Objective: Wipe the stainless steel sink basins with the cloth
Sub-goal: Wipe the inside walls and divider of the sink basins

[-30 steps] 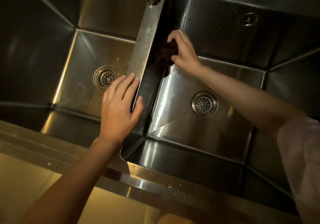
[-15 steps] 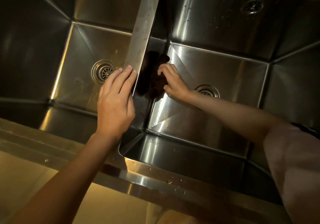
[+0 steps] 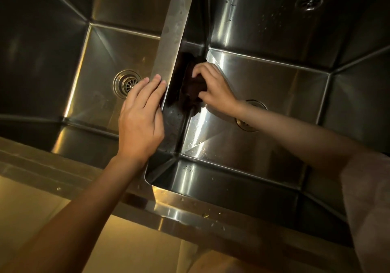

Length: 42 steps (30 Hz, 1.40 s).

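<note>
A double stainless steel sink fills the view. My right hand (image 3: 213, 89) is down inside the right basin (image 3: 274, 87), shut on a dark brown cloth (image 3: 191, 91) and pressing it against the basin's left wall, low down near the floor. My left hand (image 3: 141, 120) lies flat with fingers spread on the steel divider (image 3: 175, 30) between the two basins and holds nothing. The left basin (image 3: 95, 66) lies beside it.
Each basin has a round drain: the left drain (image 3: 126, 83) is in full view, the right drain (image 3: 251, 114) is partly hidden by my right forearm. An overflow grille (image 3: 309, 0) sits high on the right basin's back wall. The sink's front rim (image 3: 190, 211) runs along the near edge.
My right hand has carried the cloth down the right basin's left wall, from high up to near the floor. My left hand has stayed on the divider. The view has tilted downwards.
</note>
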Available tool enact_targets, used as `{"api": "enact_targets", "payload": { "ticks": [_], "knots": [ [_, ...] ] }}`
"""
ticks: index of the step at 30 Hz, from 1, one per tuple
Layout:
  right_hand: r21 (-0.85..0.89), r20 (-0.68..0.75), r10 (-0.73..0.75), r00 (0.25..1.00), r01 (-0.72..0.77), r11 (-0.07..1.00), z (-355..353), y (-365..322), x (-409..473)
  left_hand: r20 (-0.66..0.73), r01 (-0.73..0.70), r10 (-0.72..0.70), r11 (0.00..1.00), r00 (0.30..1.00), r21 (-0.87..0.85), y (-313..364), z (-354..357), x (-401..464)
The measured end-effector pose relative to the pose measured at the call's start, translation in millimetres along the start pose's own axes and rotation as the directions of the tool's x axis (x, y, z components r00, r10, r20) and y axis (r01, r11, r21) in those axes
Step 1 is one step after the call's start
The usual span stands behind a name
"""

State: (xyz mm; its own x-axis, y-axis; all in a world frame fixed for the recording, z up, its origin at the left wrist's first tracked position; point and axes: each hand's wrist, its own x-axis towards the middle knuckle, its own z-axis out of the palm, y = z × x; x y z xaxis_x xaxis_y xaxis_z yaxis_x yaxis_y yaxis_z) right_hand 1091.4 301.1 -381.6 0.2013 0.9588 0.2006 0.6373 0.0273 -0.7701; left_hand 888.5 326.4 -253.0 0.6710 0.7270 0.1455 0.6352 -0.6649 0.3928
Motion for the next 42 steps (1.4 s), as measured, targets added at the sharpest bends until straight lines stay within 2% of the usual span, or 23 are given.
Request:
{"api": "enact_targets", "payload": {
  "ticks": [3,7,11,14,18,21,25,31,34,37,40,42],
  "knots": [
    [0.040,-0.091,-0.120,0.989,0.124,0.991,-9.8,-31.0,-11.4,0.002,-0.010,0.010,1.000,1.000,-0.004,-0.3,-0.8,0.2],
    [0.046,-0.088,-0.195,0.977,0.199,0.979,6.7,-39.2,-37.7,0.016,-0.002,0.002,1.000,1.000,-0.005,-1.0,-2.1,0.0],
    [-0.052,0.084,-0.144,0.986,0.148,0.988,40.6,-11.8,-60.6,0.022,0.003,-0.003,1.000,1.000,-0.010,-0.4,-1.3,-1.3],
    [-0.152,0.220,-0.041,0.975,0.075,0.986,59.9,8.4,-68.4,0.015,0.003,-0.003,1.000,1.000,-0.016,-1.1,-0.7,-0.8],
    [-0.240,0.297,0.052,0.953,0.021,0.971,75.0,20.6,-75.2,0.013,-0.006,0.006,1.000,1.000,-0.017,-4.5,0.2,-1.9],
    [-0.220,0.269,0.064,0.961,-0.003,0.975,74.9,20.1,-76.3,0.013,-0.010,0.011,1.000,1.000,-0.018,-5.9,0.8,-1.0],
    [-0.108,0.205,0.019,0.979,0.003,0.994,56.6,-0.6,-74.2,0.026,0.008,-0.008,1.000,1.000,-0.008,-3.6,0.7,-0.5],
    [0.106,-0.043,-0.144,0.989,0.148,0.983,15.9,-62.7,-74.1,0.021,0.010,-0.010,1.000,1.000,-0.003,-2.5,-0.8,-1.1],
    [0.167,-0.117,-0.196,0.974,0.214,0.962,12.3,-81.3,-82.5,0.011,-0.002,0.002,1.000,1.000,0.001,-2.0,-1.0,-0.4],
    [0.179,-0.107,-0.244,0.964,0.260,0.949,24.3,-82.4,-97.3,0.004,-0.009,0.008,1.000,1.000,0.011,-2.6,-0.7,-0.2],
    [0.132,-0.001,-0.332,0.943,0.329,0.935,43.2,-69.1,-114.3,0.005,-0.006,0.006,1.000,1.000,0.005,-2.1,-0.3,-0.8],
    [0.113,0.048,-0.337,0.940,0.330,0.937,55.4,-55.9,-121.4,0.006,-0.010,0.010,1.000,1.000,0.006,-1.9,0.0,-1.1]
  ]
}}
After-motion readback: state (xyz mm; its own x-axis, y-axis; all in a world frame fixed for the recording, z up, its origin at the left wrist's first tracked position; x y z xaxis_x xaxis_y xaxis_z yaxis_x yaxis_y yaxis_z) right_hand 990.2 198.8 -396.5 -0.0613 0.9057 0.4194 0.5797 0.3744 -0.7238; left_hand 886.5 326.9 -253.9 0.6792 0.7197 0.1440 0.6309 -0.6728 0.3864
